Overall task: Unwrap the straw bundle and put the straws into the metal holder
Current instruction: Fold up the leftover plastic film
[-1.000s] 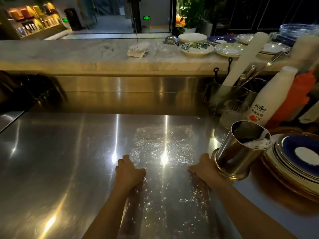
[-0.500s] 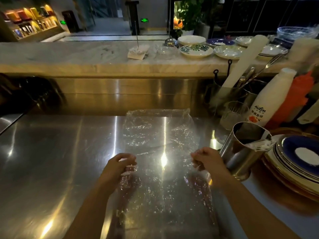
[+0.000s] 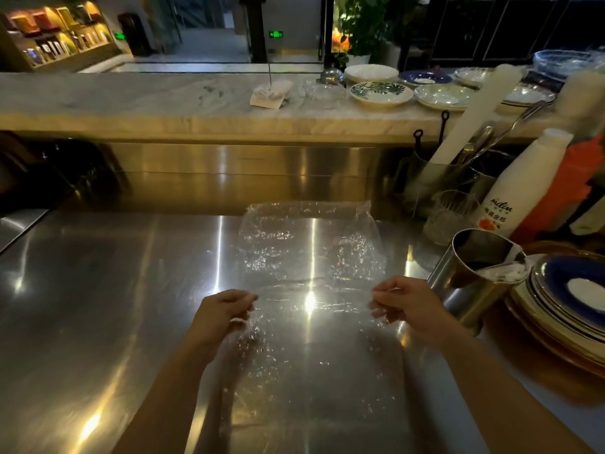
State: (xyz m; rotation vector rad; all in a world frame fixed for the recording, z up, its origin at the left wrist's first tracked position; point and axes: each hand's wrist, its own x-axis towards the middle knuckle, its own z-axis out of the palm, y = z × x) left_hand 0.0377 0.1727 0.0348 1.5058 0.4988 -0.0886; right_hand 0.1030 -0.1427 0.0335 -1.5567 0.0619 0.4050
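Clear, crinkled plastic wrap is stretching between both hands above the steel worktop. The left hand is pinching the sheet's left edge with fingers curled closed on it, and the right hand is pinching the right edge the same way; the two are holding well apart, so the film is spreading wide. Its far part is standing up in a loose, wrinkled fold, while the near part is draping down toward the person between the forearms. I cannot tell any straws within the film.

Just beside the right hand, the metal holder is leaning tilted against a stack of plates, its round mouth facing up and left. It is a polished cylinder with a flared base; something pale is showing at its rim, too blurred to name. The top plate is showing a blue band around a white centre.

Behind the holder, a ribbed glass is standing, and a white bottle with an orange one beside it. Farther back, a container is holding utensils and a tall white roll. On the marble counter beyond, patterned dishes are sitting in a row.
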